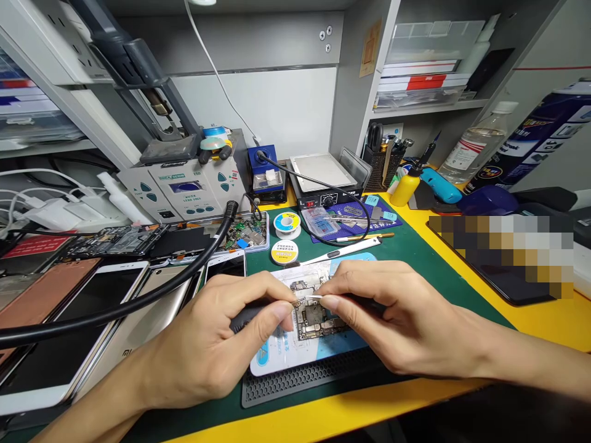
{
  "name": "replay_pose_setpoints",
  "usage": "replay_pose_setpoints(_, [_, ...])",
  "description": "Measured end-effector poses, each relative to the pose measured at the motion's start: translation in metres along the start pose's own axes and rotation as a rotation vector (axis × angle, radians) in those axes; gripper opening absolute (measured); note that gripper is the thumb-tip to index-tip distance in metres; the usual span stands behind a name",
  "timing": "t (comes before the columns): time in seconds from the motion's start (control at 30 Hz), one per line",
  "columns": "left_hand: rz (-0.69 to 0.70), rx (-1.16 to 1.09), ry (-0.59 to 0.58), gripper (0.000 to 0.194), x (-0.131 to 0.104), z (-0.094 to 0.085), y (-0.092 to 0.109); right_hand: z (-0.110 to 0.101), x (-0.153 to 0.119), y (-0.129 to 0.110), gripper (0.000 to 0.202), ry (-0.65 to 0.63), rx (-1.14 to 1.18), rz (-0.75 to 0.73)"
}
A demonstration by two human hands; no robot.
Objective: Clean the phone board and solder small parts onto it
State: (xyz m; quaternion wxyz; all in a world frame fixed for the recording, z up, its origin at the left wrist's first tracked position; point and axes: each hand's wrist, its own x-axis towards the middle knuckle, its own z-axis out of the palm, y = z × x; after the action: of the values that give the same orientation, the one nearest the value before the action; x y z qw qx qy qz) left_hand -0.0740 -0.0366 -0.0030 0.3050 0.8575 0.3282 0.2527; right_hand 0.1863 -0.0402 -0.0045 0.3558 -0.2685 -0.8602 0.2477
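Both hands meet over a phone circuit board [316,329], which lies on a white and blue work pad [281,354]. My left hand [235,332] is closed, thumb and forefinger pinched at the board's left side; what sits in the pinch is too small to make out. A dark grip-like piece [244,317] shows partly beneath that hand. My right hand [397,314] pinches a thin pale strip [314,297], whose free end points left towards my left fingertips. Whether the strip touches the board or the left fingers, I cannot tell.
Phones [92,320] and a parts tray [244,234] lie left, under a black hose [184,280]. Solder reels [287,224] and a white pen-like tool [341,249] lie behind the pad. A hot air station [184,184], heating plate [323,172] and yellow bottle [405,187] stand behind.
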Motion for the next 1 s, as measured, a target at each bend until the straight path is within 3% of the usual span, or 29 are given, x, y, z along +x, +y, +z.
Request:
replay_pose_setpoints(0.4, [-0.001,0.008,0.006,0.018,0.0018,0.0006,0.0022,0.0038,-0.0032,0.0037,0.016,0.036,-0.034,-0.078])
replay_pose_setpoints(0.6, [0.013,0.003,0.006,0.019,0.0013,0.0007,0.0007,0.007,-0.0043,0.0049,0.014,0.113,-0.036,-0.116])
replay_pose_setpoints(0.9, [0.006,-0.003,0.015,0.019,0.0014,0.0003,0.0027,0.0095,-0.0056,0.006,0.016,0.066,-0.044,-0.137])
replay_pose_setpoints(1.0, [0.01,0.005,0.016,0.02,0.0009,-0.001,0.0036,0.009,-0.0047,0.0064,0.014,0.118,-0.058,-0.137])
